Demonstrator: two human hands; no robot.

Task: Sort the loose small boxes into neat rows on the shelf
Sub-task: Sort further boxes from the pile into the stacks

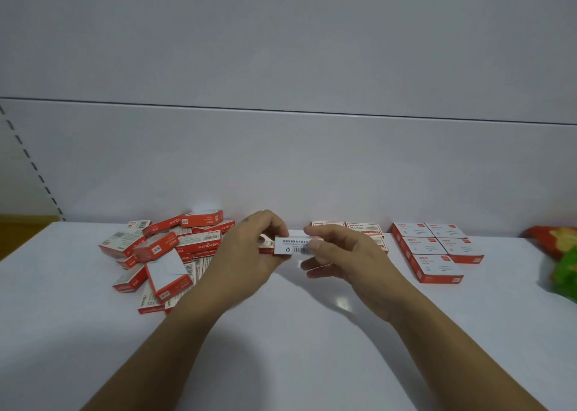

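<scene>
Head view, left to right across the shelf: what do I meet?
Jumbled pile of boxes → left hand → barcode box → right hand → neat rows of boxes → red and green packets.

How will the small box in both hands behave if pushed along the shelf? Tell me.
The box looks like stiff card with flat faces, so it should slide, not roll. The left hand and right hand pinch it easily, so probably light. The glossy shelf may let it skid.

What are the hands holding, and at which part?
One small box, with its barcode face showing. The left hand grips its left end. The right hand pinches its right end between thumb and forefinger.
</scene>
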